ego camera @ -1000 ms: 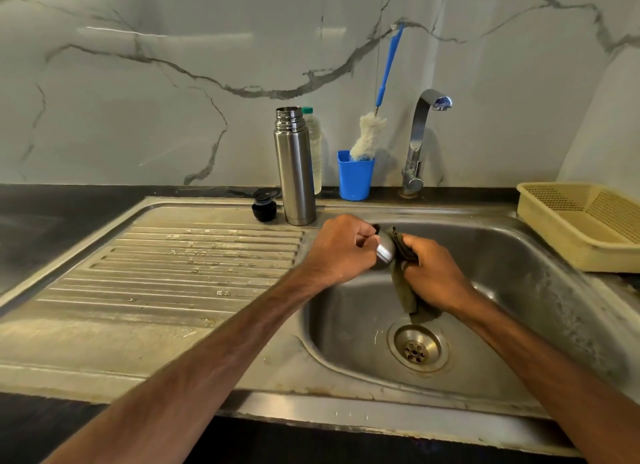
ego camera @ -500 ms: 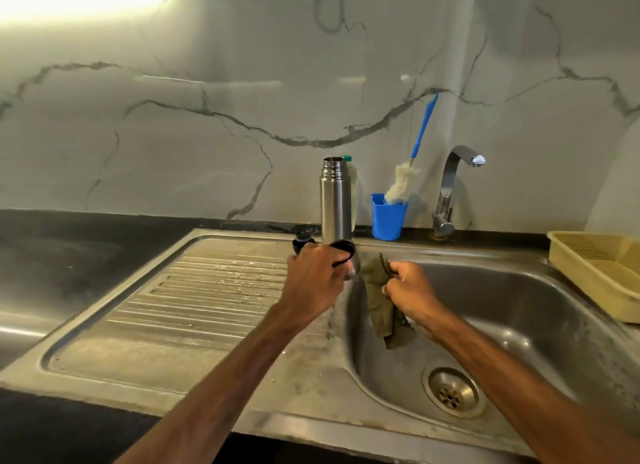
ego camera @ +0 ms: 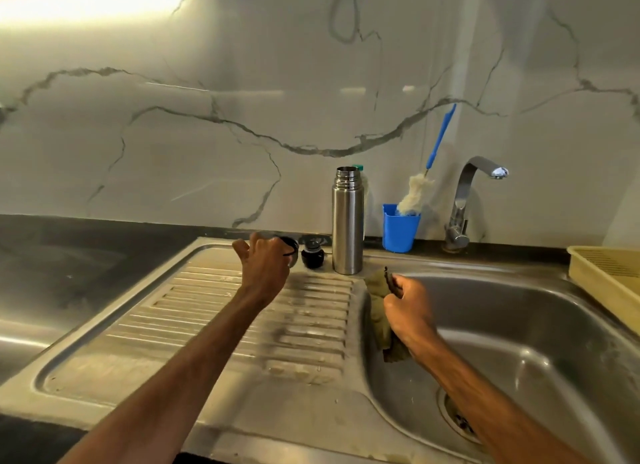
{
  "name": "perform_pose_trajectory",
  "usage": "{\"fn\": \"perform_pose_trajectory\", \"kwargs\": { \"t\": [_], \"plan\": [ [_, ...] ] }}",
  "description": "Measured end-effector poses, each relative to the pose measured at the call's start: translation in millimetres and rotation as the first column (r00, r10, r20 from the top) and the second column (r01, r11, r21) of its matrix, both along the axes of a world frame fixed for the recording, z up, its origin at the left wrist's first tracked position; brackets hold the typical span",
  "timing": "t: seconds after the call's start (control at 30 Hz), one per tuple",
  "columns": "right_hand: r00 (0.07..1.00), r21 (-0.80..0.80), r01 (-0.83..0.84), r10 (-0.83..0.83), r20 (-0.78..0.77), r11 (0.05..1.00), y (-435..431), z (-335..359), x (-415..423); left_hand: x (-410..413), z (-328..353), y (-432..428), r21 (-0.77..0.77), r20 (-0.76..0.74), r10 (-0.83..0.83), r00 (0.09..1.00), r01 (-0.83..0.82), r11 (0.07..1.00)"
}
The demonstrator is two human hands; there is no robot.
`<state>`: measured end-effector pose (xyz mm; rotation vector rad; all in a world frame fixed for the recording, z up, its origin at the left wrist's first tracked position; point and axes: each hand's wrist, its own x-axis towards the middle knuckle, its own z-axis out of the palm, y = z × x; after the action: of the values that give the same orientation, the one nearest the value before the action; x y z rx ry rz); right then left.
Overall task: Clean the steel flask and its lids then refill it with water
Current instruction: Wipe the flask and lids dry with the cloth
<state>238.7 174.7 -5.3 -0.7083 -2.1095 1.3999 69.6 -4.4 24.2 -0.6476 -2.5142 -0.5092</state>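
- Steel flask (ego camera: 347,221): upright and uncapped on the back ledge of the sink unit, at 12 o'clock from the person, where the drainboard (ego camera: 207,290) meets the basin (ego camera: 536,342).
- Left hand (ego camera: 266,261): seen from the back, fingers curled round the outer lid (ego camera: 292,252), thumb free. The lid sits at 9 o'clock of the black stopper (ego camera: 312,255), which stands just at 9 o'clock of the flask. Whether the lid touches the ledge cannot be told.
- Right hand (ego camera: 408,304): fisted round a dull green cloth (ego camera: 379,311) that hangs at the basin's 9 o'clock rim.
- Step in hand, as judged: parking the outer lid on the ledge. Set it flat and clear of the stopper, so neither is knocked. The steel looks wet, so let go only once the lid is seated. Keep the cloth over the basin so drips fall inside.
- Contents: nothing shows whether the flask holds water.
- Surface: the dark stone surface (ego camera: 69,256) runs off at 9 o'clock. The drainboard shows streaks and droplets.
- Room: veined marble-look wall (ego camera: 173,134).
  - A blue cup (ego camera: 400,230) holding a bottle brush (ego camera: 414,193) stands at 3 o'clock of the flask.
  - The tap (ego camera: 462,200) is beyond the cup, with no stream visible.
  - A yellow basket (ego camera: 609,280) sits at the far 3 o'clock edge.
  - A green-capped bottle (ego camera: 358,167) stands behind the flask, mostly hidden.
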Motion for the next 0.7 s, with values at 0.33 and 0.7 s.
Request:
{"fn": "perform_pose_trajectory", "kwargs": {
  "t": [0.33, 0.7],
  "plan": [
    [0.999, 0.099, -0.016, 0.012, 0.033, 0.995, 4.0, -9.0, -6.1, -39.5, -20.6, 16.5, -0.067, -0.008, 0.071, 0.997, -0.072, 0.995],
    [0.999, 0.097, -0.002, -0.001, 0.032, 0.995, 9.1, -11.4, -8.2, -50.6, -22.4, 20.3, -0.006, -0.066, -0.019, 0.998, 0.019, 1.000]
  ]
}}
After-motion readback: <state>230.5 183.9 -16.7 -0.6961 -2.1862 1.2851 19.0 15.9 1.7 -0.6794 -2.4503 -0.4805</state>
